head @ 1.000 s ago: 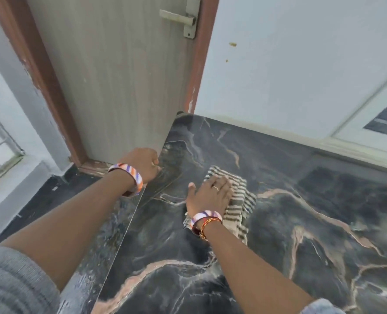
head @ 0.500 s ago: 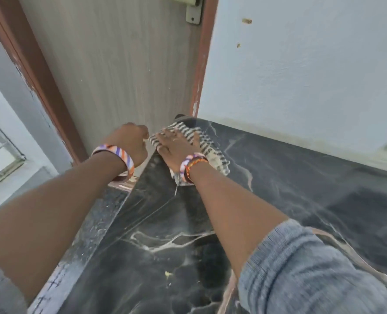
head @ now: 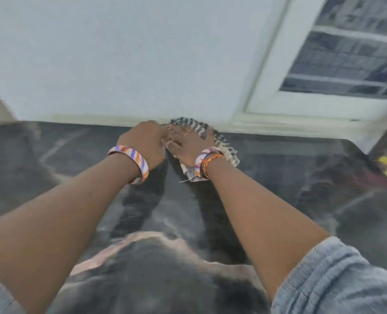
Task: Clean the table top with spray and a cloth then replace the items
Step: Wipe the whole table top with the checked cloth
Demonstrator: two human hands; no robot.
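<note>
Black marble with pale orange and white veins makes up the desk (head: 301, 177), which fills the lower two thirds of the view. Both bare forearms reach from the bottom corners toward 12 o'clock, meeting at the desk's far edge, where it joins a pale wall (head: 142, 53).

The right hand (head: 188, 146) lies palm down with fingers spread flat on a striped cloth (head: 224, 148); its grip is not curled round anything, only pressing. The cloth is grey and cream, crumpled, and sits on the desk touching the base of the wall, showing past the hand at 1 to 4 o'clock. A ring is on one finger, and a striped bangle with a thin orange thread band circles that wrist.

The left hand (head: 144, 143) is just beside the right, at its 9 o'clock, touching it. Its fingers bend down toward the near corner of the cloth, but whether they pinch the cloth cannot be told. A purple, orange and white bangle (head: 131, 159) is on that wrist.

A white-framed window (head: 278, 64) with bars sits at 2 o'clock. Grey sleeves (head: 337, 279) show at the lower corners. The picture is slightly blurred.
</note>
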